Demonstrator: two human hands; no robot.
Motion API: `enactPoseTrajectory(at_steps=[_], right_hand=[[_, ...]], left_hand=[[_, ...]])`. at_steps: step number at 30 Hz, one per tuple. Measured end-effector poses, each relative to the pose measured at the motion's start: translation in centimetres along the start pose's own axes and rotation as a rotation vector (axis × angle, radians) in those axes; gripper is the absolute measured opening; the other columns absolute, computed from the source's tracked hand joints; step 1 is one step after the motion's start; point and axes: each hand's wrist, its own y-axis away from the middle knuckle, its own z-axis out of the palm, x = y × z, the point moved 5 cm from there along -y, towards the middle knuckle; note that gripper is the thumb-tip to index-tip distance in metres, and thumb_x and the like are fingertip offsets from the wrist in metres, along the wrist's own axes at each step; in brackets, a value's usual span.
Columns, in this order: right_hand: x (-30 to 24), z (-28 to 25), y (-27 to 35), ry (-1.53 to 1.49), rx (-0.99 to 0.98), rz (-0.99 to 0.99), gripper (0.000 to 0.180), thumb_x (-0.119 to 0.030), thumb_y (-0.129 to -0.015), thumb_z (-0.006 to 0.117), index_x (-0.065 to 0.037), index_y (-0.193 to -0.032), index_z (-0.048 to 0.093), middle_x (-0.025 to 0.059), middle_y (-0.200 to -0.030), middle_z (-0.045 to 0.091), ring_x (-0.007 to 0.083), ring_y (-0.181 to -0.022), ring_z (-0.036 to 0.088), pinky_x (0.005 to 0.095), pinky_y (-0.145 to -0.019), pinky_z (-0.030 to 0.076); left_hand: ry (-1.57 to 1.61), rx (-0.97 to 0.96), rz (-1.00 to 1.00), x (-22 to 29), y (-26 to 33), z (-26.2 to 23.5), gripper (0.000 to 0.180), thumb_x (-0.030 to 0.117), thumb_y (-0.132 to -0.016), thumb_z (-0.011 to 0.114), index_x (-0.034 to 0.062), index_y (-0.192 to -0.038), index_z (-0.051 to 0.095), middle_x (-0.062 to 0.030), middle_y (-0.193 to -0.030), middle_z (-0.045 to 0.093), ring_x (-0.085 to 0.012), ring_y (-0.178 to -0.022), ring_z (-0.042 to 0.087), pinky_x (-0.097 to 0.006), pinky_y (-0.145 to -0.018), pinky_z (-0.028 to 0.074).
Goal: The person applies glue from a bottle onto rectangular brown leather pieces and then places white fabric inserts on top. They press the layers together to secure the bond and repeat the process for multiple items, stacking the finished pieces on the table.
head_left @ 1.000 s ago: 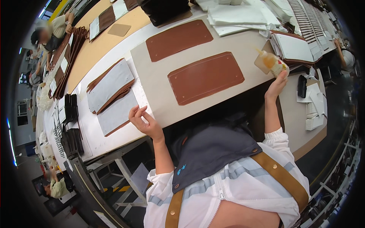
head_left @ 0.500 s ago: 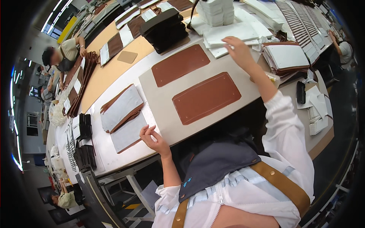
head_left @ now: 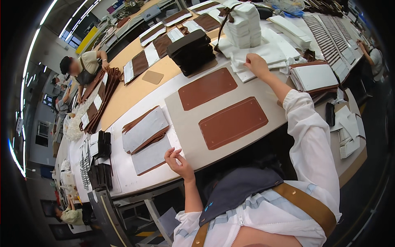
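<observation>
The right hand (head_left: 256,65) is stretched out to the far side of the counter (head_left: 135,92), its fingers curled down onto a white sheet (head_left: 267,53); the grip looks closed on the sheet's edge, but the fingertips are hidden beneath the hand, so how firmly it has hold cannot be told. The left hand (head_left: 177,161) rests at the near edge of the counter with fingers loosely bent, touching the corner of a grey-faced panel (head_left: 153,154); whether it pinches that corner or only lies on it is unclear. The white sheet lies on a low heap of similar sheets, just in front of a tall white stack (head_left: 246,24) near the far edge. Between the hands a grey mat (head_left: 187,136) carries two brown leather panels (head_left: 233,122), one nearer, one farther, lying flat and apart. A second grey-faced panel (head_left: 144,129) lies just beyond the first, overlapping brown pieces whose lower layers are hidden. A dark stack (head_left: 191,47) stands left of the white stack. Right of the right forearm sits a pile of white-faced brown pieces (head_left: 314,78), partly covered by the sleeve. Another person (head_left: 84,68) works at the far left edge, small and distorted by the lens; things toward the rim are too bent and small to identify.
</observation>
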Motion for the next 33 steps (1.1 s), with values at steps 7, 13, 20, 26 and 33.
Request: enactPoseTrajectory(at_steps=[7,13,20,26,33], right_hand=[[9.3,0.4,-2.8,-0.892,-0.050,0.545,0.018,-0.020,-0.090,0.067,-0.002,-0.094,0.068,0.0042,-0.087,0.068,0.0151,-0.075,0.063,0.0314,-0.070,0.051],[17.3,-8.9,-4.1,-1.367,0.866,0.831,0.024,-0.024,-0.089,0.067,-0.008,-0.105,0.061,0.0052,-0.099,0.062,0.0193,-0.086,0.062,0.0379,-0.074,0.050],[8.2,-15.3,-5.9,-1.149,0.420,0.329,0.017,-0.018,-0.097,0.064,-0.006,-0.108,0.068,-0.0004,-0.097,0.069,0.0103,-0.086,0.063,0.0281,-0.079,0.050],[4.9,-8.8,-4.1,-0.887,-0.027,0.260,0.020,-0.020,-0.094,0.067,-0.006,-0.107,0.071,-0.0028,-0.088,0.068,0.0044,-0.079,0.060,0.0216,-0.073,0.047],[2.3,-3.9,-0.7,-0.833,-0.238,0.336,0.017,-0.014,-0.090,0.069,0.000,-0.099,0.072,0.0024,-0.087,0.069,0.0084,-0.078,0.062,0.0223,-0.071,0.050]], left_hand=[[0.003,-0.004,-0.019,0.1,-0.1,0.0,0.018,-0.012,-0.087,0.050,0.0010,-0.089,0.062,-0.0145,-0.107,0.057,-0.0293,-0.104,0.056,-0.039,-0.092,0.045],[0.045,-0.005,-0.055,-0.3,-0.1,0.3,0.016,-0.010,-0.090,0.049,0.0005,-0.093,0.062,-0.0133,-0.110,0.057,-0.0257,-0.105,0.056,-0.036,-0.090,0.045],[0.397,-0.219,-0.035,6.8,-5.8,5.3,0.017,-0.001,-0.097,0.050,0.0007,-0.109,0.063,-0.0102,-0.115,0.061,-0.0186,-0.103,0.060,-0.031,-0.088,0.048],[0.630,-0.852,-0.146,15.9,-9.9,26.1,0.035,0.021,-0.095,0.064,-0.0006,-0.123,0.064,-0.0099,-0.110,0.071,-0.0177,-0.094,0.069,-0.029,-0.081,0.053],[0.260,-0.765,0.027,16.3,-9.4,37.0,0.029,0.027,-0.091,0.068,0.0011,-0.103,0.073,-0.0111,-0.089,0.075,-0.0162,-0.071,0.070,-0.031,-0.068,0.053]])
